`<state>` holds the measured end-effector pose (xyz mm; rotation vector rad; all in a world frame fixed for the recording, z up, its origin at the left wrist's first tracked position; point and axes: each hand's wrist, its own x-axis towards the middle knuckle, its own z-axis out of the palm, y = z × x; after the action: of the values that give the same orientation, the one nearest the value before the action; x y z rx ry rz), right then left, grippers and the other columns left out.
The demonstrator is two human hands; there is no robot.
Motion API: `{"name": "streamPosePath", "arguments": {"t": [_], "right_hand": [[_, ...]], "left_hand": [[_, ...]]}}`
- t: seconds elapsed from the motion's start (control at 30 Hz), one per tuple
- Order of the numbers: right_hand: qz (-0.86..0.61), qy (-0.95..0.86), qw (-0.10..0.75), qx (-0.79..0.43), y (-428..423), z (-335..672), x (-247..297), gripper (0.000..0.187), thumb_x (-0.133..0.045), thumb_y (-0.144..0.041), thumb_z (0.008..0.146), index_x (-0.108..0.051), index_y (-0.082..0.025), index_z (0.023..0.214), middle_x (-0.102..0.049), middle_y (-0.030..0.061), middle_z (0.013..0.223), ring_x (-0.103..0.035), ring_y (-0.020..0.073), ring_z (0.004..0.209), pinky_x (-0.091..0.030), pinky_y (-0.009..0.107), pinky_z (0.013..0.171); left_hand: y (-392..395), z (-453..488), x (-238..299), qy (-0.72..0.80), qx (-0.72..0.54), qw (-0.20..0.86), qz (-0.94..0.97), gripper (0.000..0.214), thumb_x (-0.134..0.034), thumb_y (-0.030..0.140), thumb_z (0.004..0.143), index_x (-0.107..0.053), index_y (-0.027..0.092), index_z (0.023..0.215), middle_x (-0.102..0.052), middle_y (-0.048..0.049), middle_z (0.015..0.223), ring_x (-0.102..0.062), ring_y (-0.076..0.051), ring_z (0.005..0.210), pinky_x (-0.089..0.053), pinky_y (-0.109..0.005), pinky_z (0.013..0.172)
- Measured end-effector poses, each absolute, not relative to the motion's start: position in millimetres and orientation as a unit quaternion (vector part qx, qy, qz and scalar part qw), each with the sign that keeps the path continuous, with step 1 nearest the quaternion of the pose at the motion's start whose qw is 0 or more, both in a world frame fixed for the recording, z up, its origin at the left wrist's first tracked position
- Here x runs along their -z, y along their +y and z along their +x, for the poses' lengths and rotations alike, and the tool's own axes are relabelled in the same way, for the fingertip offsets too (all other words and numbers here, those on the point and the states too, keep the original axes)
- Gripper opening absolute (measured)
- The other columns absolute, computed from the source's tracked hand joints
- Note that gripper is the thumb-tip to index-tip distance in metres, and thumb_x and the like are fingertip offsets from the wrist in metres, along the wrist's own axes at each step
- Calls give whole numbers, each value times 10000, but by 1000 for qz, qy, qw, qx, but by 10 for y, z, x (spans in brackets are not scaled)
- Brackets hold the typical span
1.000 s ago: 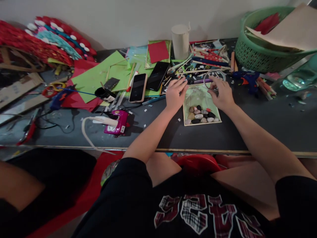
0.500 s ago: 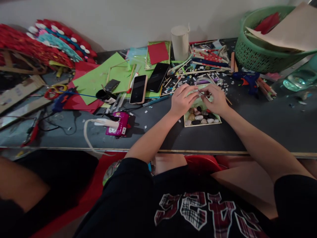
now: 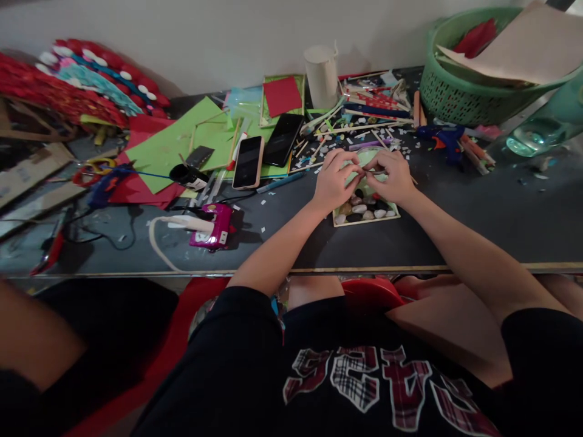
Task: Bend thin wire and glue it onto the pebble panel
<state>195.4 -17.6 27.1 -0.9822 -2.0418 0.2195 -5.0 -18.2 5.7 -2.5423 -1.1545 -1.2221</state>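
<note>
Pale-edged green panel (image 3: 367,222) lies flat on the table (image 3: 291,246), directly under both grips and jutting out on their near side. Stones (image 3: 359,209) are grouped at its near end, just below the fingertips. Stone end is pointed at the table's front edge; long axis seems to run away from the person, far part mostly covered by the hands. Left grip (image 3: 337,177) and right grip (image 3: 392,176) are brought together over the panel's middle, fingers pinched narrow, tips nearly meeting; whether anything is held between them cannot be told. Just beyond the grips, space is crowded by a purple stick (image 3: 361,145) and paper scraps (image 3: 405,144). Left of the grips: blue pen (image 3: 280,183), black phone (image 3: 283,139), pale-cased phone (image 3: 248,162), farther off a magenta adapter (image 3: 212,227). Right of the grips: blue glue gun (image 3: 444,141); green basket (image 3: 460,97) beyond it.
</note>
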Motion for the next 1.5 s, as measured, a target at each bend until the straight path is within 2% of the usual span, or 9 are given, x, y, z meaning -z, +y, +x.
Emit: {"name": "streamPosePath", "arguments": {"t": [0.37,0.63,0.73,0.83,0.93,1.03,1.13,1.3,1.5], "right_hand": [[-400,-643,526,-387,-198,1827,-263,160,-724,-348,653,-643,-212,632,-589,-16,624,-513,114,595,-391,267,543],[-514,-606,550,-256,-34,2058,-327,38,-640,-224,762,-676,-226,774,-677,6,753,-628,167,695,-537,350,690],[-578,-666,455,-123,-9,2249,-444,72,-625,-228,831,-666,-219,889,-723,53,919,-693,229,846,-574,420,823],[-669,-713,209,-20,-92,2283,-554,88,-687,-186,801,-717,-173,883,-747,146,1029,-654,381,1177,-486,561,1078],[-714,-682,154,29,-214,2199,-621,410,-668,-199,863,-661,-75,1254,-678,248,1298,-581,445,1309,-445,612,1119],[-655,-727,204,20,-257,2129,-622,436,-611,-236,932,-643,-145,1358,-661,216,1354,-569,415,1330,-436,608,1134],[-533,-800,275,-31,-202,2110,-544,295,-629,-360,962,-759,-258,1206,-722,135,1261,-630,361,1249,-463,572,1116],[-427,-825,363,-70,-119,2107,-375,337,-666,-595,940,-805,-298,861,-774,74,1063,-697,318,1090,-485,531,1046],[-430,-824,362,-72,-195,2064,-353,236,-618,-474,969,-728,-273,914,-753,84,1120,-664,318,1141,-430,560,1098]], "left_hand": [[-263,7,-66,-376,353,50,-856,440,-297,421,1120,-672,194,1162,-747,-138,1239,-658,-252,1314,-498,-435,1149],[-201,-108,-30,-385,405,-1,-830,516,-313,579,1081,-684,223,1031,-729,-135,1193,-660,-274,1242,-489,-492,1164],[-101,-140,19,-398,431,-46,-808,499,-388,614,1056,-700,231,981,-707,-135,1195,-645,-278,1203,-499,-525,1137],[15,-154,80,-394,415,-128,-810,432,-457,575,1055,-731,247,993,-673,-124,1262,-622,-265,1196,-568,-473,1019],[77,-165,113,-387,389,-208,-810,289,-525,433,1046,-755,260,1034,-650,-99,1304,-598,-258,1237,-593,-398,913],[93,-181,111,-382,383,-251,-803,213,-567,238,970,-765,260,1046,-648,-75,1308,-587,-258,1275,-574,-403,953],[98,-195,98,-382,383,-276,-795,305,-566,130,861,-768,249,1055,-647,-69,1320,-576,-266,1300,-557,-422,994],[66,-199,56,-367,372,-293,-801,370,-545,150,808,-757,252,1094,-626,-71,1377,-547,-285,1353,-558,-434,999],[-13,-210,-36,-351,395,-364,-767,377,-568,177,788,-795,259,1078,-643,-60,1409,-579,-259,1378,-548,-443,1088]]}}
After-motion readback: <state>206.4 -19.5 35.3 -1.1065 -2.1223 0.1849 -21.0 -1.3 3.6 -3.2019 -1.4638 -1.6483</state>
